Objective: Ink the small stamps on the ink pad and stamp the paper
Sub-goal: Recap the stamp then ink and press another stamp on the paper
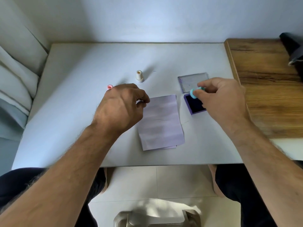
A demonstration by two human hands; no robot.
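Right hand [218,99] pinches the teal stamp [196,92] tilted above the ink pad [195,104]. Left hand [121,105], fingers curled, touches the paper's [161,122] far corner; whether it grips is unclear. Risk: a tilted stamp inks unevenly; lightly held paper may slide on the counter [73,95].

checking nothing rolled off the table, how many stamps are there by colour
teal stamp: 1, pinched in the right hand above the ink pad
cream stamp: 1, standing on the table
pink stamp: 1, partly hidden behind the left hand
total: 3 stamps
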